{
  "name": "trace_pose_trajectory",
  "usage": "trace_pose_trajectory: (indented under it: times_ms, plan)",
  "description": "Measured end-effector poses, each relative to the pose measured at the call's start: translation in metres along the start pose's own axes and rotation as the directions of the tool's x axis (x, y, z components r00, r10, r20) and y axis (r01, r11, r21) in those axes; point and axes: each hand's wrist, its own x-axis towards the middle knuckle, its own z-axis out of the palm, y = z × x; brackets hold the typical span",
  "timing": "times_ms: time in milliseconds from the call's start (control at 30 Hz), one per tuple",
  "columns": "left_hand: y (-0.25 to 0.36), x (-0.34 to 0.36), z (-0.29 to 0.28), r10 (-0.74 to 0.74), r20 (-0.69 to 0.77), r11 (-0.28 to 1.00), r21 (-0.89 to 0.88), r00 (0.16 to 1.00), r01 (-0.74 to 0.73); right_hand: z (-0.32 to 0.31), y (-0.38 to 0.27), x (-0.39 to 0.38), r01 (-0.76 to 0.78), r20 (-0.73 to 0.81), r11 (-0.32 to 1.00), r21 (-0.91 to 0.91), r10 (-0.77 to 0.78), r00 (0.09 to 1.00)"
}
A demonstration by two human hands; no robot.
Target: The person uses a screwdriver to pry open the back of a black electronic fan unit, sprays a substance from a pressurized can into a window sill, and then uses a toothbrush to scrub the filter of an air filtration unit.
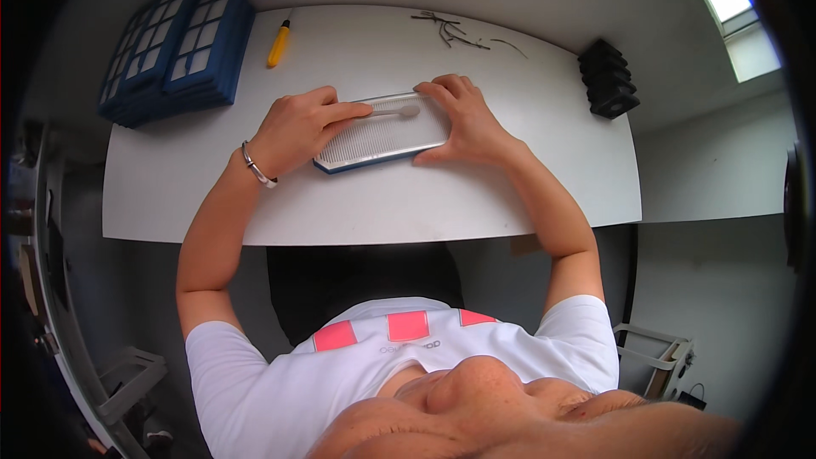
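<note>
A pleated panel filter (365, 148), pale on top with a blue frame edge, lies on the white table (382, 204). My right hand (467, 123) grips its right end, with the fingers over the far corner and the thumb at the near edge. Between the thumb and fingers of my left hand (306, 126) is a small thin tool with a rounded, pale, spoon-like head (410, 111). That head rests on or just above the pleats, near the far side. My left fingers hide most of the handle, and its exact kind is unclear.
Stacked blue-framed filters (204, 55) stand at the table's far left. A yellow-handled tool (279, 44) lies beside them. Several thin black strips (450, 31) are scattered along the back edge. At the far right stands a pile of black parts (608, 81).
</note>
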Motion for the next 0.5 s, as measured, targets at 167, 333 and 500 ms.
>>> trace_pose_trajectory:
  times_ms: [167,333,500]
  plan:
    - [0.0,-0.001,-0.008,-0.011,0.083,0.998,-0.065,0.997,0.017,0.001,-0.002,-0.003,0.004,0.019,0.999,0.033,-0.005,1.0]
    - [0.007,0.002,-0.009,-0.028,0.03,0.996,-0.08,0.999,0.031,0.004,-0.005,-0.006,-0.034,-0.006,0.998,0.043,0.034,0.999]
    - [0.011,0.001,-0.004,0.093,0.075,0.979,-0.186,0.993,-0.078,0.005,-0.003,-0.007,-0.027,-0.024,0.997,0.066,0.028,0.999]
